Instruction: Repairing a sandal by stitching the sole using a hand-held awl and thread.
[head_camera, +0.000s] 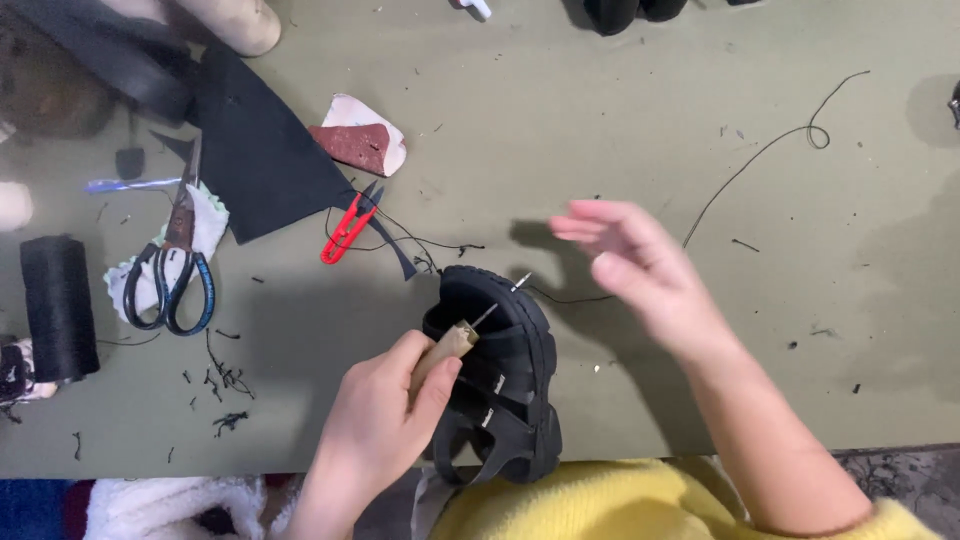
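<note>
The left hand (385, 420) gripped a wooden-handled awl (447, 350) pushed through the stiff, probably light black sandal (505, 375) just beside it, best held by its sole, while the right hand (640, 265) hovered open beyond.

My left hand (385, 415) is curled in a fist, thumb along the top, knuckles turned up toward me, forearm rising from below. My right hand (635, 262) hangs open and loose, above and right of the left, well apart from it. Its fingers (580, 222) spread and point left, slightly blurred. The bare right forearm runs back to a yellow sleeve.
</note>
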